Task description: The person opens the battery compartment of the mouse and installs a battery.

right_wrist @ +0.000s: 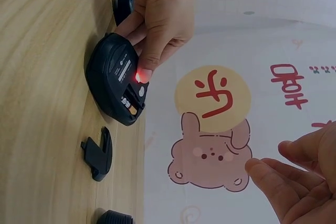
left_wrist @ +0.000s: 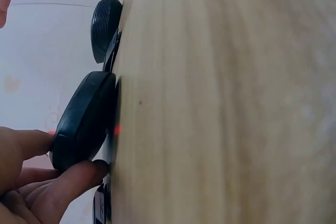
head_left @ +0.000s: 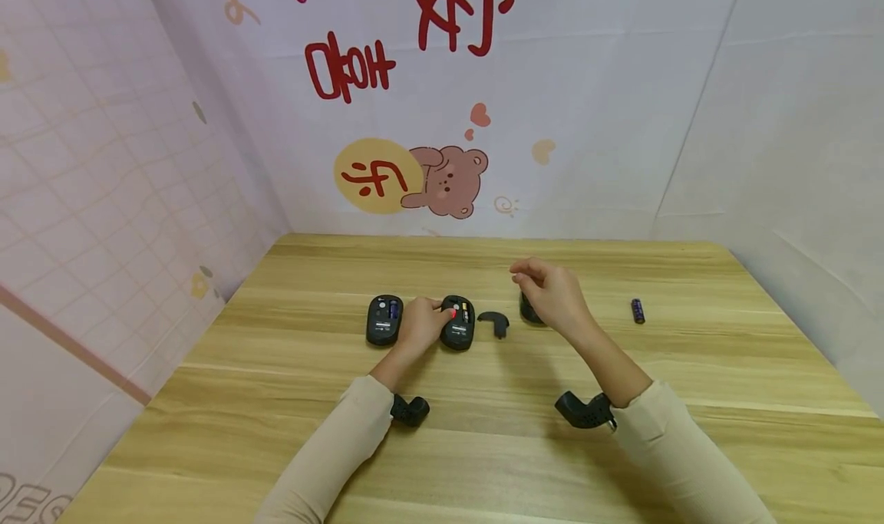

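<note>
My left hand (head_left: 420,326) pinches a black computer mouse (head_left: 457,338), thumb on its underside and fingers behind. The mouse is tilted, its underside facing me. A red light glows at the thumb tip. In the right wrist view its battery compartment (right_wrist: 129,103) is uncovered, with a pale and gold patch inside; I cannot tell whether that is a battery. A black battery cover (right_wrist: 98,153) lies beside it on the table. My right hand (head_left: 552,294) hovers in the air with fingers loosely bent, nothing visible between them. Below it sits a dark ribbed object (left_wrist: 105,27), partly hidden in the head view.
A second black mouse (head_left: 382,332) lies underside up left of my left hand, a purple battery (head_left: 394,310) in its compartment. Another purple battery (head_left: 638,311) lies on the wooden table (head_left: 483,447) at the right. A decorated wall (head_left: 587,125) stands behind.
</note>
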`<state>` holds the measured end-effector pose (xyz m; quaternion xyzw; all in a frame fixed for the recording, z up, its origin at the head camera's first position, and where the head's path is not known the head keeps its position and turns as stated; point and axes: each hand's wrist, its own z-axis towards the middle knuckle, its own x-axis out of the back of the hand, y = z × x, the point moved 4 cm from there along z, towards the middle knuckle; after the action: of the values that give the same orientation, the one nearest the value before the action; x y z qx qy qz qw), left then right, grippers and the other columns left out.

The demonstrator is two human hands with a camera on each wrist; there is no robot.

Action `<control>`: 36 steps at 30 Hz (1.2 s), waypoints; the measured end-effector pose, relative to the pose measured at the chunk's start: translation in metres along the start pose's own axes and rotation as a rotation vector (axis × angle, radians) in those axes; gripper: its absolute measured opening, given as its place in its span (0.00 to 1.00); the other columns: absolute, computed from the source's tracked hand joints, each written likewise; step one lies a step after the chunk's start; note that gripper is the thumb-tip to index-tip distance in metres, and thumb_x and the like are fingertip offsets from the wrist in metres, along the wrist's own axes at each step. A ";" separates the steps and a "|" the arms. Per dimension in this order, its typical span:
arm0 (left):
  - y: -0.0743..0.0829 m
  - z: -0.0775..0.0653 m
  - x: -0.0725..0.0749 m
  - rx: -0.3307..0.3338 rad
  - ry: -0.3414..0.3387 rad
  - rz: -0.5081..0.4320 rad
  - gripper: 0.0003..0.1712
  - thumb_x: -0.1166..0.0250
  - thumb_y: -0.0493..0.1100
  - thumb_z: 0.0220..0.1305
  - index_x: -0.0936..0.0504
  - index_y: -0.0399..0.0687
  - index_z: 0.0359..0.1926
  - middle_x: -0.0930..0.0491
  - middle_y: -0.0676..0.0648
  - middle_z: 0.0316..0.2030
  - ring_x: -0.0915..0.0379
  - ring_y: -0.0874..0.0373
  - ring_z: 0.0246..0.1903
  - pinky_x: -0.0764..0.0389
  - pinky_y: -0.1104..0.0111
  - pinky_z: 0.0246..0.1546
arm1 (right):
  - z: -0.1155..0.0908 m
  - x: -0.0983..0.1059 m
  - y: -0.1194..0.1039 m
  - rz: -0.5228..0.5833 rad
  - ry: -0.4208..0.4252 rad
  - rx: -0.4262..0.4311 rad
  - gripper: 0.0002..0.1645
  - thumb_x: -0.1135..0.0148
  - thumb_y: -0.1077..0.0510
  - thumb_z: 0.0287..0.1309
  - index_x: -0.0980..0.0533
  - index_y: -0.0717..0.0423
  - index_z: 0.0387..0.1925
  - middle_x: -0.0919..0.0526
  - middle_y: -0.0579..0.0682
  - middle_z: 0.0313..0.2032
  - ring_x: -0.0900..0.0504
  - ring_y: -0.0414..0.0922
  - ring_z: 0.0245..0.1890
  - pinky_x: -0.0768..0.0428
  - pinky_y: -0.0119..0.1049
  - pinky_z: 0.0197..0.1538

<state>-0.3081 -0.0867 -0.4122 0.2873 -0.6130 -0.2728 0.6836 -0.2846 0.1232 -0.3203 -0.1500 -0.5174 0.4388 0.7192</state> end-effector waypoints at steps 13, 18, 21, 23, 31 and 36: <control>0.003 0.001 0.005 -0.034 0.019 0.080 0.19 0.35 0.47 0.59 0.17 0.37 0.46 0.19 0.38 0.40 0.43 0.65 0.11 0.44 0.75 0.11 | 0.001 0.004 0.003 -0.070 0.013 0.015 0.11 0.46 0.63 0.64 0.22 0.61 0.44 0.18 0.59 0.41 0.18 0.54 0.39 0.21 0.41 0.31; 0.005 0.001 0.011 -0.022 0.033 0.078 0.19 0.36 0.47 0.60 0.17 0.36 0.45 0.19 0.39 0.43 0.22 0.56 0.31 0.22 0.68 0.25 | 0.004 0.008 0.017 -0.156 0.019 0.001 0.12 0.47 0.63 0.64 0.22 0.62 0.45 0.18 0.60 0.41 0.19 0.57 0.39 0.32 0.37 0.18; 0.007 0.001 0.017 -0.011 0.059 0.080 0.19 0.36 0.47 0.60 0.17 0.35 0.44 0.19 0.41 0.42 0.23 0.54 0.41 0.20 0.64 0.35 | 0.007 0.010 0.030 -0.203 0.026 -0.012 0.12 0.47 0.63 0.63 0.22 0.63 0.44 0.18 0.61 0.41 0.19 0.57 0.40 0.24 0.41 0.24; 0.009 0.001 0.021 -0.002 0.054 0.049 0.20 0.37 0.47 0.61 0.18 0.35 0.46 0.17 0.40 0.36 0.21 0.54 0.33 0.22 0.66 0.28 | 0.007 0.011 0.039 -0.241 0.028 -0.022 0.11 0.47 0.64 0.63 0.22 0.63 0.43 0.18 0.61 0.40 0.19 0.56 0.37 0.22 0.43 0.28; 0.032 0.003 0.030 -0.144 0.158 0.107 0.22 0.42 0.46 0.63 0.22 0.34 0.53 0.18 0.40 0.31 0.24 0.58 0.24 0.22 0.66 0.22 | 0.009 0.016 0.062 -0.405 -0.015 -0.042 0.12 0.44 0.63 0.59 0.22 0.65 0.44 0.19 0.61 0.27 0.46 0.40 0.07 0.43 0.31 0.13; 0.054 0.007 0.023 -0.218 0.093 0.133 0.26 0.43 0.44 0.64 0.28 0.29 0.57 0.33 0.36 0.59 0.43 0.45 0.63 0.36 0.56 0.60 | 0.008 0.014 0.073 -0.431 -0.120 -0.107 0.15 0.42 0.60 0.60 0.23 0.65 0.47 0.32 0.48 0.10 0.45 0.39 0.09 0.41 0.32 0.15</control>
<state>-0.3118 -0.0668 -0.3569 0.1823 -0.5653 -0.2780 0.7549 -0.3258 0.1743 -0.3573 -0.0475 -0.6020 0.2551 0.7552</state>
